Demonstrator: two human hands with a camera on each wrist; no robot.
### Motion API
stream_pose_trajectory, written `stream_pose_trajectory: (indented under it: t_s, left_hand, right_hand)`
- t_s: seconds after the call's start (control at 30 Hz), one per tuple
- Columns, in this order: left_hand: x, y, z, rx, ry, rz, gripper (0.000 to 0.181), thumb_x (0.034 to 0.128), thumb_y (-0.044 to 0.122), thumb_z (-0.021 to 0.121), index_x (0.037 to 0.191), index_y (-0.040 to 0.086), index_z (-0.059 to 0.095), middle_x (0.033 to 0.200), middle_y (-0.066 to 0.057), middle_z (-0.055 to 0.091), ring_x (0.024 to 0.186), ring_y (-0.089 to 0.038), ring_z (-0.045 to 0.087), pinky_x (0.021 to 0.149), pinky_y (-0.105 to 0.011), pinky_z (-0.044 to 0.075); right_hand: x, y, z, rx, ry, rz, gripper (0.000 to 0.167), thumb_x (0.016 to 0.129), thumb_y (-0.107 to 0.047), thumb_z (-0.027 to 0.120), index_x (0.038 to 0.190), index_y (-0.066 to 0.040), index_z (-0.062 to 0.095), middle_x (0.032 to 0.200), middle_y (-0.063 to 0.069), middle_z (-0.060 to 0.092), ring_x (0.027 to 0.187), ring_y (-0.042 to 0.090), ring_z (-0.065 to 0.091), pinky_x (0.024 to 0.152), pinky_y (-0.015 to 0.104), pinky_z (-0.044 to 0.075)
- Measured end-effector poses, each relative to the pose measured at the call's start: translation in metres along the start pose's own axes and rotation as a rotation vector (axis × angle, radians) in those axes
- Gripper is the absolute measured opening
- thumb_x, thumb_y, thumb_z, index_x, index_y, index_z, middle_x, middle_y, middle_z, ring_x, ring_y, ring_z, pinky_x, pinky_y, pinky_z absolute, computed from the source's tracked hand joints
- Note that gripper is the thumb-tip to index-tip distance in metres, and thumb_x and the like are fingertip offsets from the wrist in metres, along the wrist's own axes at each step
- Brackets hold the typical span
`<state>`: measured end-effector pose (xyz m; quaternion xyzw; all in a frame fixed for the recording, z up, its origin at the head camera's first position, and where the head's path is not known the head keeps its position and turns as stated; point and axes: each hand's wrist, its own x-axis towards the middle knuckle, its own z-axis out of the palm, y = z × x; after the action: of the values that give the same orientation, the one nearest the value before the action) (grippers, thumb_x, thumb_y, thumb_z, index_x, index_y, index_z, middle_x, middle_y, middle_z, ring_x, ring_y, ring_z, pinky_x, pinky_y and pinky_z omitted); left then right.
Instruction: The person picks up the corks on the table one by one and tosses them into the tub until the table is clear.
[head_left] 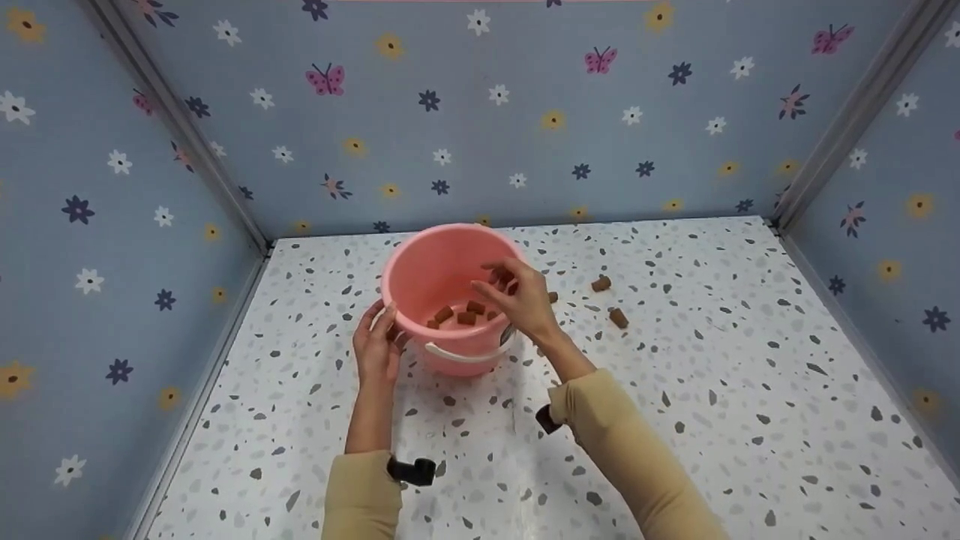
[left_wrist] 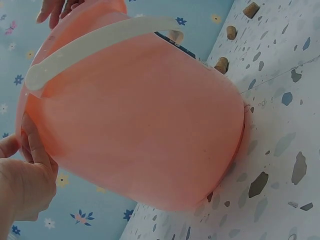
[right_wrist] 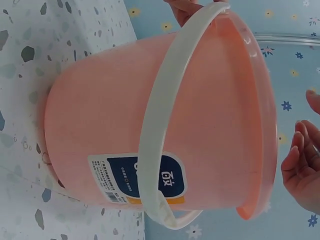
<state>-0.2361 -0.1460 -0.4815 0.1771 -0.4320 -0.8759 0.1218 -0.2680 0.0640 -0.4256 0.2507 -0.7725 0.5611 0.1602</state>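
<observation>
A pink bucket (head_left: 465,345) with a white handle (head_left: 469,358) stands upright on the speckled surface. Several brown corks (head_left: 466,318) lie on its bottom. My left hand (head_left: 377,349) grips the rim at the left side, thumb and fingers on either side of it, also in the left wrist view (left_wrist: 30,175). Above the right part of the bucket's mouth is my right hand (head_left: 525,300), its fingers loosely bent and apart from the thumb, with nothing visible between them. The right wrist view shows that hand (right_wrist: 305,170) beside the rim, not touching it.
Right of the bucket, loose corks lie on the speckled surface: one farther back (head_left: 601,283), one nearer (head_left: 618,318), and one partly hidden behind my right hand (head_left: 553,297). Blue flowered panels (head_left: 510,150) stand at the back and both sides.
</observation>
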Motion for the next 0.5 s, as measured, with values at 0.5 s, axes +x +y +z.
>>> stream_pose_trajectory:
  t_s: [0.5]
  left_hand:
    - [0.033, -0.025, -0.022, -0.003, -0.039, 0.014, 0.048, 0.0788, 0.020, 0.068, 0.121, 0.007, 0.048, 0.112, -0.014, 0.054, 0.090, -0.022, 0.057, 0.072, -0.029, 0.051]
  right_hand:
    - [-0.024, -0.013, -0.028, -0.044, 0.143, -0.085, 0.016, 0.078, 0.002, 0.064, 0.092, 0.008, 0.061, 0.070, 0.016, 0.055, 0.059, 0.021, 0.049, 0.050, 0.023, 0.039]
